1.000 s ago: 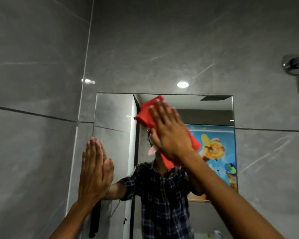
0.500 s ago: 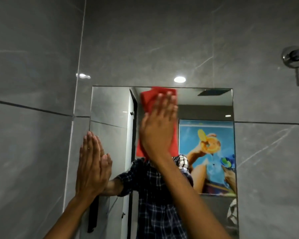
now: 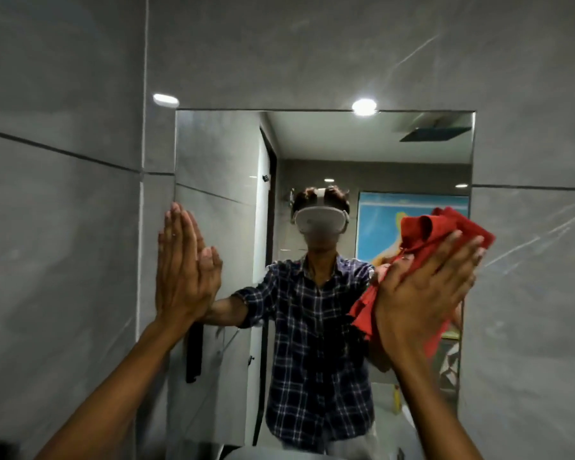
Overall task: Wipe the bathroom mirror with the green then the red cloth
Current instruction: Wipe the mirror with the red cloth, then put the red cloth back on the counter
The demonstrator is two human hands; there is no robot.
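Observation:
A frameless rectangular mirror [image 3: 372, 144] hangs on the grey tiled wall straight ahead. My right hand [image 3: 419, 293] presses a crumpled red cloth [image 3: 445, 227] flat against the glass at the mirror's right edge, about mid-height. The cloth bunches above my fingers and hangs below my palm. My left hand [image 3: 183, 270] lies flat with fingers together on the mirror's left edge, holding nothing. No green cloth is in view. The mirror reflects a person in a checked shirt.
Grey tiled walls [image 3: 63, 227] meet in a corner just left of the mirror. A white basin rim [image 3: 279, 454] shows at the bottom edge below the mirror. The tiled wall continues to the right of the mirror.
My right hand has swept the red cloth from the mirror's upper middle down and to the right edge. The view has tilted downward. My left hand has stayed on the left edge.

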